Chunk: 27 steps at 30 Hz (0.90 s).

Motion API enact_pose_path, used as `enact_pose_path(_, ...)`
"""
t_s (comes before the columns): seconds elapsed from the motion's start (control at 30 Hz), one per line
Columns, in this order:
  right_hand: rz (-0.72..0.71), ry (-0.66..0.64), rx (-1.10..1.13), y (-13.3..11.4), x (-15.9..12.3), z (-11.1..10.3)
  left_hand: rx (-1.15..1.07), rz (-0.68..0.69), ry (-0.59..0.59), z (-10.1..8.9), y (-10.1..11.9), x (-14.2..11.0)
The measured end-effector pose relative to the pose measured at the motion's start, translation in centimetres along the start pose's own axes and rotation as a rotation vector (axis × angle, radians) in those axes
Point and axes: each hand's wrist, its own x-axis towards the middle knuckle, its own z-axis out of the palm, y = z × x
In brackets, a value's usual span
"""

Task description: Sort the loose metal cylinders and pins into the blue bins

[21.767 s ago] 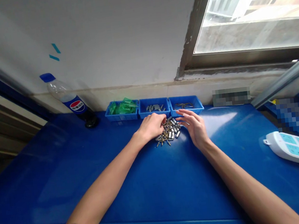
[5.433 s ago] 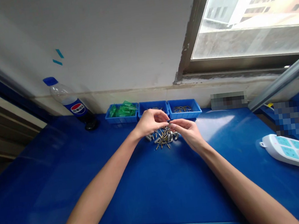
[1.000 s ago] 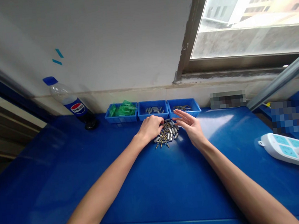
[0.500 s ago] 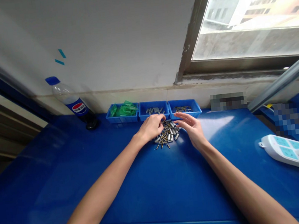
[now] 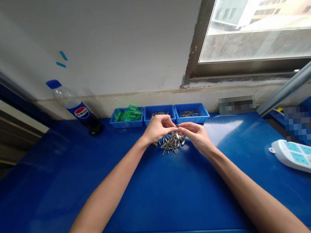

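My left hand and my right hand meet fingertip to fingertip just above a small heap of metal pins and sleeves on the blue table. Both hands are pinched shut on a tiny part between them, too small to name. Behind the hands stand three blue bins in a row: the left bin holds green plastic pieces, the middle bin grey metal sleeves, the right bin thin brass-coloured pins.
A cola bottle with a blue cap leans against the wall at the back left. A white power strip lies at the right edge. A window and a metal rail are at the upper right.
Half a second ago both hands lay over the heap, the right with fingers spread. Now they have lifted slightly and come together, pinching a small part between their fingertips.
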Motion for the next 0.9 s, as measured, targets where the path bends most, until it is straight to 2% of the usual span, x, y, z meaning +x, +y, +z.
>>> enact_pose_path(0.13,0.053,0.009,0.089,0.0,0.1,0.0,-0.016,-0.014,0.010,0.1,-0.3,0.1)
enact_pose_path(0.23,0.053,0.022,0.123,-0.2,0.1,0.0,0.065,-0.016,-0.013,0.1,0.0,0.1)
enact_pose_path(0.5,0.043,0.028,0.118,-0.2,0.0,0.1,0.403,0.075,-0.110,-0.5,1.2,-0.1)
enact_pose_path(0.6,0.051,0.029,0.092,-0.1,0.0,0.1,0.626,0.044,-0.128,-0.8,0.9,-0.2)
enact_pose_path(0.73,-0.026,0.073,-0.001,0.2,0.3,-0.1,0.896,-0.042,-0.127,-0.8,0.2,-0.4)
enact_pose_path(0.9,-0.125,0.045,-0.009,0.5,0.7,-0.7,1.031,-0.082,-0.124,0.3,-0.3,-0.5)
